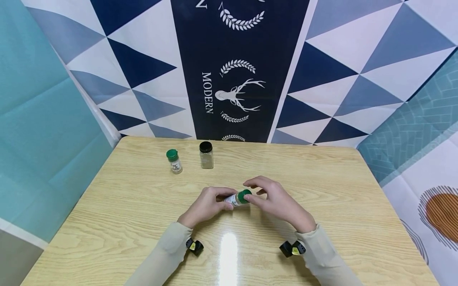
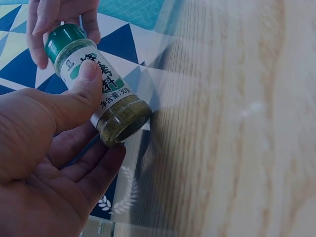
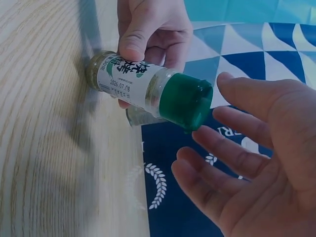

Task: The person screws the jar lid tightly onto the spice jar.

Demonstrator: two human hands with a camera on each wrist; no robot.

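Observation:
A clear seasoning bottle (image 2: 101, 84) with a green cap (image 3: 186, 101), a white label and brownish-green powder inside lies tilted above the table. My left hand (image 1: 208, 204) grips its body, thumb across the label and fingers behind. Beside the cap is my right hand (image 1: 275, 200), its fingers spread and slightly bent. In the right wrist view the right thumb and fingertips (image 3: 201, 132) are right at the cap, not wrapped round it.
Farther back on the wooden table (image 1: 118, 214) stand another green-capped bottle (image 1: 175, 162) and a black-capped jar (image 1: 206, 155). A patterned cloth (image 1: 150, 79) hangs behind the table. Small black cameras (image 1: 195, 246) are worn on both wrists.

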